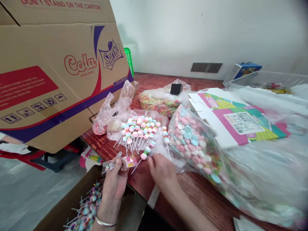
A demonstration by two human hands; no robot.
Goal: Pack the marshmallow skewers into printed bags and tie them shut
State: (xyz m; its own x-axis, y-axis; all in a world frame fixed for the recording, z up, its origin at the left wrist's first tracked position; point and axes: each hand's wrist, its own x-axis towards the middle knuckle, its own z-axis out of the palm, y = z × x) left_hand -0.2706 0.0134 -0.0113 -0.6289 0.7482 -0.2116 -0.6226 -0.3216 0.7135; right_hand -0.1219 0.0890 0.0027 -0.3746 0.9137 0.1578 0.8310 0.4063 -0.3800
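Observation:
My left hand [115, 181], with a silver bangle at the wrist, pinches a small clear plastic packet [109, 166] with a pink printed label between thumb and fingers. My right hand [163, 170] is curled over the table, its fingertips right beside a marshmallow lollipop [143, 156] with pink, green and blue pieces. What those fingers hold, if anything, is hidden. Beyond the hands, a pile of pastel marshmallow lollipops [139, 128] lies on clear plastic, sticks towards me. One separate lollipop [166, 136] rests to the right of the pile.
A large cardboard carton [55, 86] leans at the left. Below the table edge, an open box [64, 195] holds many lollipops [89, 205]. Right stands a big bag of candies [192, 141] with a printed carton [240, 122] on it. Another candy bag [156, 101] lies behind.

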